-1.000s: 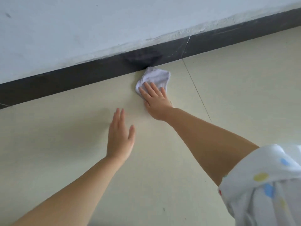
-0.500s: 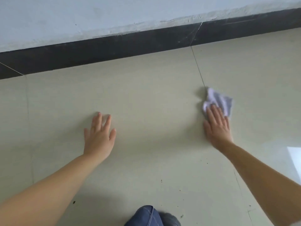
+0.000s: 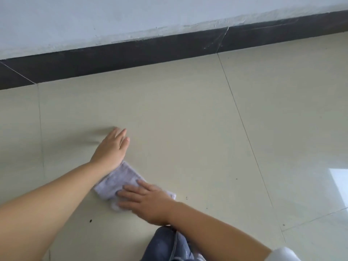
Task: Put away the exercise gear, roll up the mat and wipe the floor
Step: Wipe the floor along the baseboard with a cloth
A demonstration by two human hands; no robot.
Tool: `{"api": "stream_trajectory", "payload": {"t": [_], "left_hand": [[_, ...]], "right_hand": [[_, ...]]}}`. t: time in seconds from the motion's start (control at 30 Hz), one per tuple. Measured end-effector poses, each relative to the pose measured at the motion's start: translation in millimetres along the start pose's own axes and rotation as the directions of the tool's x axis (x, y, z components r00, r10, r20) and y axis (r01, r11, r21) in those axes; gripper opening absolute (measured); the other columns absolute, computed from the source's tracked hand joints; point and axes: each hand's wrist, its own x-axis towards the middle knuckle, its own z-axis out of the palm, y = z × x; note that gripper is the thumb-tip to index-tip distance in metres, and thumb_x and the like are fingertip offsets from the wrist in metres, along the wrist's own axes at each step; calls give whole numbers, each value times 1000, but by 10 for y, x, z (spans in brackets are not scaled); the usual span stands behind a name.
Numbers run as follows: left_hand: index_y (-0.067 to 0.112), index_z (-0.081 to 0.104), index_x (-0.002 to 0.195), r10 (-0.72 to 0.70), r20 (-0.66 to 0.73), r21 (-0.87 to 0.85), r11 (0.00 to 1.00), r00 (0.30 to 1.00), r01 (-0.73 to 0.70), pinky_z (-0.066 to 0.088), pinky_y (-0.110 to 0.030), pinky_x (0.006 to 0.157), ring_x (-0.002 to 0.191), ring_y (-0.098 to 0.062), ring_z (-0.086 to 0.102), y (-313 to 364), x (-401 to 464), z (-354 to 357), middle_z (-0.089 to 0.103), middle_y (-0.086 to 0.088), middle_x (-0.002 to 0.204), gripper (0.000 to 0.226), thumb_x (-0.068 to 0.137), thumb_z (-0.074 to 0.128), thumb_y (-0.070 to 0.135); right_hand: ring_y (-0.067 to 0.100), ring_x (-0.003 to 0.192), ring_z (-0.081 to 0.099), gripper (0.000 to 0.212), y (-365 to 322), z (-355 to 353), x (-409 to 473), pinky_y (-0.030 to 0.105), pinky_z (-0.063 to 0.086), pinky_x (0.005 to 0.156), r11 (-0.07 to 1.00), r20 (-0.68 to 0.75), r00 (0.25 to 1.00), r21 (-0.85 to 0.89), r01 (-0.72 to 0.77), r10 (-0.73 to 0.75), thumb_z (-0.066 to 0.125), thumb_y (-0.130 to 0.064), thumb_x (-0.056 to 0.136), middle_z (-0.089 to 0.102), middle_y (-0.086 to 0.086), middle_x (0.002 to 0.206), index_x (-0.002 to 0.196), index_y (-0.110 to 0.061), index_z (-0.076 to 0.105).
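We see a crumpled pale lilac-white cloth rag [image 3: 120, 182] lying flat on the glossy cream tiled floor [image 3: 188, 129], well apart from the dark grey skirting board [image 3: 131, 51] that runs along the foot of the white painted wall [image 3: 113, 17]. The right hand [image 3: 148, 201] presses down on the near side of the rag, its fingers straight and spread, pointing to the left; it pinches nothing, only lies flat on the fabric. The left hand [image 3: 113, 147] rests on the floor just beyond the rag, on the side toward the skirting board, with fingers straight and close together; its wrist touches or overlaps the rag's far edge, and we cannot tell which. It holds nothing. The two forearms come in from the lower corners and nearly cross at the rag. Nearer to us than the rag, a knee in blue denim [image 3: 167, 245] shows at the bottom edge. Small dark specks [image 3: 90, 220] dot the floor beside the rag, and a bright patch of reflected light [image 3: 339, 182] sits far to its right.
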Motion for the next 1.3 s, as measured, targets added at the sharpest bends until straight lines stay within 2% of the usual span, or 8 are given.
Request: {"api": "stream_trajectory", "payload": {"t": [0.13, 0.37, 0.53, 0.67, 0.83, 1.07, 1.13, 1.3], "left_hand": [[11, 39, 143, -6, 4, 60, 998, 1000, 6, 19, -34, 116, 146, -19, 15, -72, -77, 40, 19, -10, 157, 46, 101, 33, 29], [13, 38, 144, -19, 69, 54, 998, 997, 15, 13, -30, 116, 146, -17, 11, -4, -83, -54, 13, -9, 158, 48, 102, 26, 33], [13, 41, 142, -34, 82, 60, 998, 996, 30, 15, -30, 116, 146, -17, 11, -31, -61, -54, 14, -8, 158, 48, 102, 25, 34], [10, 48, 137, -27, 97, 40, 999, 995, 23, 16, -30, 117, 146, -14, 12, 45, -15, -102, 27, -6, 155, 46, 102, 26, 31], [13, 38, 143, 16, 134, 196, 980, 991, -42, 22, -37, 116, 145, -23, 16, -42, -8, -126, 22, -9, 156, 48, 100, 33, 35], [19, 5, 151, -44, 125, 400, 916, 991, -10, 20, -46, 115, 147, -25, -2, 34, -168, 38, -8, -11, 159, 64, 98, 33, 42], [18, 5, 151, -91, 106, 402, 915, 990, 41, 19, -48, 113, 147, -26, -4, 104, -184, 77, -9, -11, 159, 66, 98, 35, 41], [13, 14, 150, -125, 10, 341, 933, 992, 114, 18, -52, 112, 147, -25, 1, 336, -181, 173, -1, -12, 159, 64, 95, 43, 31]], "right_hand": [[17, 144, 6, 77, 955, -107, -767, 44, 7, 120, 937, -301, 898, -36, -348, 322, 40, 1, 80, 20, 0, 158, 150, -24, 19], [27, 147, 0, 72, 1873, -574, -1640, 50, 8, 117, 18, -112, -49, 533, -846, 992, 38, 3, 84, 5, 11, 160, 151, -13, 18], [30, 133, 40, 69, 664, -139, -370, 52, 46, 96, 662, -423, 546, 200, -722, 723, 29, -7, 69, 48, 12, 141, 132, -19, 55], [17, 146, -12, 79, -181, -73, 141, 40, -16, 116, 982, -28, 985, 92, -165, 168, 43, 7, 84, -3, -2, 160, 152, -25, 17], [16, 147, 2, 76, 834, -148, -632, 37, -2, 120, 955, -279, 918, -16, -298, 282, 32, 2, 83, 13, -1, 159, 151, -29, 15], [22, 147, -7, 73, 1908, -596, -1763, 51, 3, 117, -18, -105, -92, 558, -829, 990, 37, 4, 86, -1, 7, 160, 152, -15, 14], [24, 147, -10, 81, 1661, -521, -1346, 49, -4, 118, 72, -164, -17, 523, -850, 986, 41, 6, 80, -4, 9, 160, 152, -16, 12], [19, 143, -19, 87, 458, -125, -230, 40, -14, 116, 724, -311, 655, 341, -600, 689, 42, 9, 75, -2, 0, 160, 152, -22, 15]]}}
